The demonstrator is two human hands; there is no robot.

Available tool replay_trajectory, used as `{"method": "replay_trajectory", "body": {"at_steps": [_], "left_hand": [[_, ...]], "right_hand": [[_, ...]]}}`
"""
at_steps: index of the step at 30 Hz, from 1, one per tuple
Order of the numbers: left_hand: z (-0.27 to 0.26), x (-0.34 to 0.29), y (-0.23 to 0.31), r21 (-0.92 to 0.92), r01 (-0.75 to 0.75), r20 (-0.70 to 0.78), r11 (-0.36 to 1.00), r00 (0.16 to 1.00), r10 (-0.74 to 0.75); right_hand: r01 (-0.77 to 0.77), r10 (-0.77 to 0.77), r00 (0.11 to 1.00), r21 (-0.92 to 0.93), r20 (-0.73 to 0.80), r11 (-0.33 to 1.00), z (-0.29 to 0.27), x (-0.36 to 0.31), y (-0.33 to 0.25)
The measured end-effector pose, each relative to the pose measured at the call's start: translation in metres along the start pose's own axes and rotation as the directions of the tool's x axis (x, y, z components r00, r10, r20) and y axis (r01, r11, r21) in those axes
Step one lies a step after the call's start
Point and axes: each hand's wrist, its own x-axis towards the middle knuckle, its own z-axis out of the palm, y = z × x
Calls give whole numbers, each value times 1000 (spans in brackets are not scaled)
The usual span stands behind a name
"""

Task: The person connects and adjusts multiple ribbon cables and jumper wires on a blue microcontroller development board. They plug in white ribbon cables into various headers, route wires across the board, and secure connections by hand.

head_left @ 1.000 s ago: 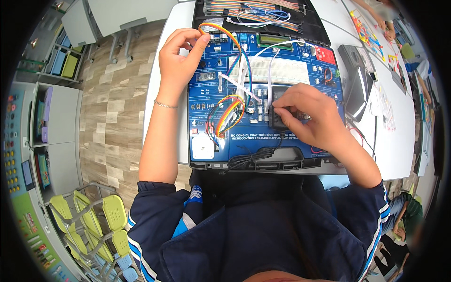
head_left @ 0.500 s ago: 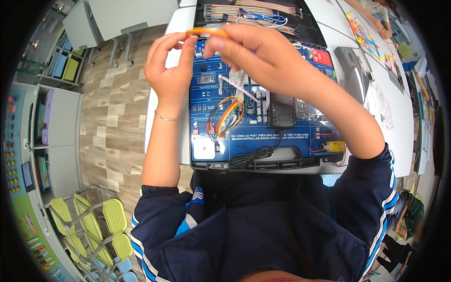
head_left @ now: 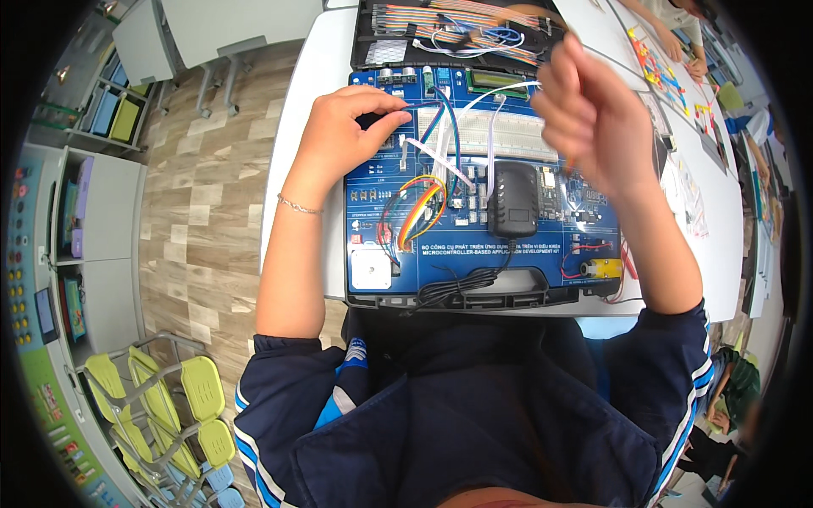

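Note:
My left hand (head_left: 356, 127) is over the upper left of a blue electronics board (head_left: 474, 271), thumb and fingertips pinched at the end of blue and green wires (head_left: 456, 127). My right hand (head_left: 597, 127), blurred by motion, is raised above the board's right side with its fingers curled. An orange-brown wire (head_left: 572, 161) shows below that fist, and a smeared brown arc runs above it. Between the hands lies a white breadboard (head_left: 508, 135). A black power adapter (head_left: 513, 199) rests on the board, and a loop of rainbow wires (head_left: 417, 212) is at its left.
The case's open lid (head_left: 368, 46) holds ribbon jumper wires (head_left: 415, 19) and a blue cable (head_left: 504, 35). A coiled black cord (head_left: 449, 288) hangs by the case handle. A yellow motor (head_left: 601, 268) sits at the lower right. Green chairs (head_left: 203, 389) stand left; other people work at right.
My hands have parted. The left moved down and right to the blue and green wires; the right swung right and up, away from the left. The orange strip between them is gone from there.

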Motion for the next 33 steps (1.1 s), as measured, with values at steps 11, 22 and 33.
{"method": "replay_trajectory", "body": {"at_steps": [11, 22, 33], "left_hand": [[-3, 1, 5, -70, -81, -150, 994, 986, 70], [-7, 3, 6, -27, -247, -376, 969, 900, 219], [-18, -2, 9, -210, -106, -63, 972, 993, 95]], "right_hand": [[213, -72, 976, -817, 207, 535, -15, -45, 44], [21, -115, 993, -904, -32, 427, 28, -2, 43], [34, -103, 995, -916, -8, 399, 20, 26, 30]]}}
